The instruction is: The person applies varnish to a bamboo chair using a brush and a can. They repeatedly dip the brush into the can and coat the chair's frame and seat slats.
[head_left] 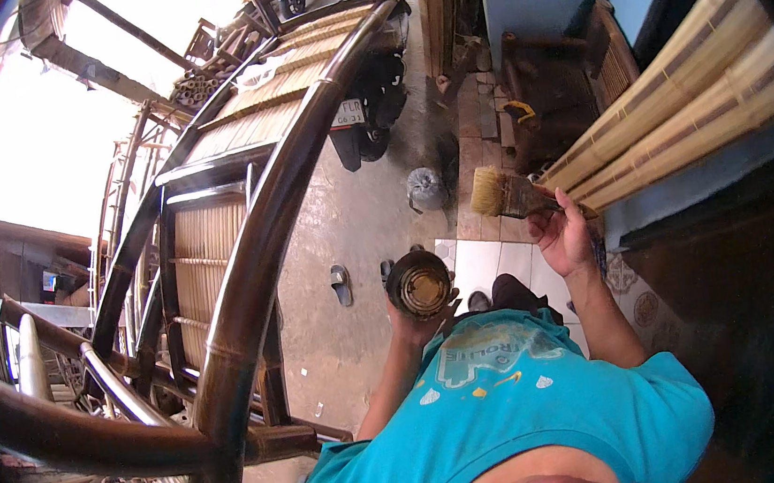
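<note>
My left hand (419, 326) is wrapped round a dark round can (398, 283), held in front of my torso. Its open top faces up, and something brownish shows inside. Between the fingers of my right hand (564, 240) is a wide paintbrush (512, 195), raised to the right of the can and apart from it. The pale bristles point left. To my left stands a large bamboo lounge chair (255, 284) with a dark glossy frame and light slatted panels. Neither hand touches it.
Pale bamboo poles (675, 107) slant in at the right, close behind the brush. A motorcycle (374, 101) stands beyond the chair. A grey bag (426, 188) and a sandal (342, 285) lie on the floor. A wooden chair (549, 74) is against the blue wall.
</note>
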The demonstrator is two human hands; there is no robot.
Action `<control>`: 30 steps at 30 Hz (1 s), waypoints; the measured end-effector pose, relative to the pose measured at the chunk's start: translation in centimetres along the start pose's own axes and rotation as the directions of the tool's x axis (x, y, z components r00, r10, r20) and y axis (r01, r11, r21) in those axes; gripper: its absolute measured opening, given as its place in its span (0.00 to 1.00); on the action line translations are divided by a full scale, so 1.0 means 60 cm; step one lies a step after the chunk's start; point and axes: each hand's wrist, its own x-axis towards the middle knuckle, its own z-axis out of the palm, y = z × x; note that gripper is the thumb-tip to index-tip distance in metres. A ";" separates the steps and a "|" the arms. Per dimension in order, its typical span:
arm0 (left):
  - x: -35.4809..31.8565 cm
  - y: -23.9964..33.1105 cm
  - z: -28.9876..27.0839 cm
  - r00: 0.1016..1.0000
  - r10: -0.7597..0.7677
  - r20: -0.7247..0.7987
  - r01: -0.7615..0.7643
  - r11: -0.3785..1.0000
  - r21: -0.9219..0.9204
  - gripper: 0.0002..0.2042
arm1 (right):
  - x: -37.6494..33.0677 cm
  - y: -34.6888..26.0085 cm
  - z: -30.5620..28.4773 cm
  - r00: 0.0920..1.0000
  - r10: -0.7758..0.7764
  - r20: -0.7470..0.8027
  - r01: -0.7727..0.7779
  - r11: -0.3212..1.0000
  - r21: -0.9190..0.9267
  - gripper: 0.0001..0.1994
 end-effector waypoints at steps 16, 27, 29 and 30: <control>0.308 0.070 0.108 0.948 0.247 -0.201 -0.287 0.936 -0.201 0.41 | 0.544 -0.089 0.126 0.911 0.336 0.241 -0.200 0.868 -0.454 0.16; 0.530 0.175 0.267 0.942 0.195 -0.274 -0.238 0.962 -0.133 0.34 | 0.722 -0.252 0.252 0.786 0.460 0.414 0.076 0.592 -0.802 0.10; 0.565 0.194 0.301 0.915 0.207 -0.348 -0.250 0.964 -0.085 0.32 | 0.721 -0.247 0.269 0.792 0.463 0.398 0.096 0.550 -0.830 0.09; 0.585 0.197 0.297 0.910 0.222 -0.349 -0.267 0.960 -0.086 0.32 | 0.723 -0.237 0.281 0.781 0.437 0.445 0.184 0.520 -0.834 0.09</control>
